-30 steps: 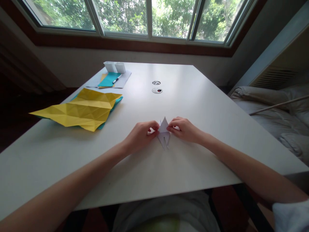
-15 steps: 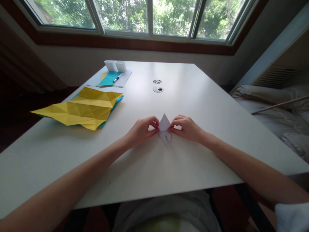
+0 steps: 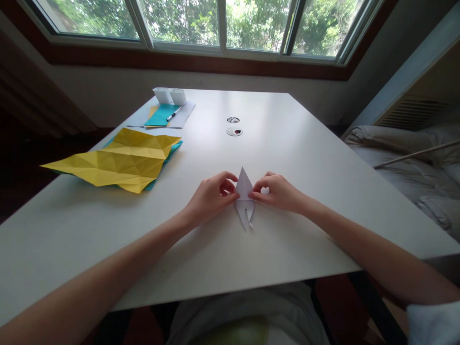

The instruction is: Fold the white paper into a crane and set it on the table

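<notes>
Between my hands is a small white folded paper (image 3: pixel 245 207), an origami piece with a pointed top and two narrow points at its lower end, split by a slit. My left hand (image 3: pixel 214 190) pinches its left edge, thumb on the front and the other fingers curled. On the opposite edge, my right hand (image 3: pixel 273 190) grips the paper between thumb and forefinger. A crease runs across the paper at about the height of my fingertips. Both forearms rest on or just over the table.
Creased yellow paper (image 3: pixel 125 158) lies over teal paper (image 3: pixel 171 151) on the left of the white table (image 3: pixel 287 139). Farther back are two white paper boxes (image 3: pixel 178 97), a teal sheet (image 3: pixel 161 115) and a pen (image 3: pixel 173 114). Two round cable holes (image 3: pixel 234 132) sit mid-table.
The folded paper has turned slightly and tipped flatter, its two lower points now aimed more straight toward me. Both hands keep hold of its edges, and the left thumb has shifted slightly.
</notes>
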`<state>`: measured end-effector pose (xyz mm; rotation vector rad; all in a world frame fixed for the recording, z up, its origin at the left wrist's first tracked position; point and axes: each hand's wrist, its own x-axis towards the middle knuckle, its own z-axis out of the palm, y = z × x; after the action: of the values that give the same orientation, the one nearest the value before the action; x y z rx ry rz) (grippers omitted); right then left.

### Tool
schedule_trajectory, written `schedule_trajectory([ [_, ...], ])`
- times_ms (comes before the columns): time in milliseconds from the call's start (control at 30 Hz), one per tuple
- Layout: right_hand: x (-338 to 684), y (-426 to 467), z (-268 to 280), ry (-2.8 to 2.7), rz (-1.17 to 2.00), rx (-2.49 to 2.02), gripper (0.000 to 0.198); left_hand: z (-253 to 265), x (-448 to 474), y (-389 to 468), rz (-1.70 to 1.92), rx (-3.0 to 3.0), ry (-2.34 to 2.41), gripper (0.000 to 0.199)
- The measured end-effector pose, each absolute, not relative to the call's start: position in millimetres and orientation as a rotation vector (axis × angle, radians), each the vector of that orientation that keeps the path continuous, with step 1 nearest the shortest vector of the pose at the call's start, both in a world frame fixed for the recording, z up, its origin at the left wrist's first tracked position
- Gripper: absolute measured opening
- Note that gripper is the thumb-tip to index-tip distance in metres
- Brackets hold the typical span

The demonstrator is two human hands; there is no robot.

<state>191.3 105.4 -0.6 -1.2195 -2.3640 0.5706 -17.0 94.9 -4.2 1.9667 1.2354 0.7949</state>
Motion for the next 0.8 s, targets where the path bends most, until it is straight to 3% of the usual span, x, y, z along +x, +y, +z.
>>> schedule_trajectory([
  [267, 189.2, 105.3, -3.9, -2.315, 0.531, -1.287, 0.015, -5.5, -14.2, 92.1, 0.872, 1.940, 1.244, 0.033],
  [800, 187.7, 104.4, 1.8, -2.318, 0.533, -1.384, 0.014, -5.6, -8.1, 89.6, 0.781, 2.184, 1.351, 0.025],
])
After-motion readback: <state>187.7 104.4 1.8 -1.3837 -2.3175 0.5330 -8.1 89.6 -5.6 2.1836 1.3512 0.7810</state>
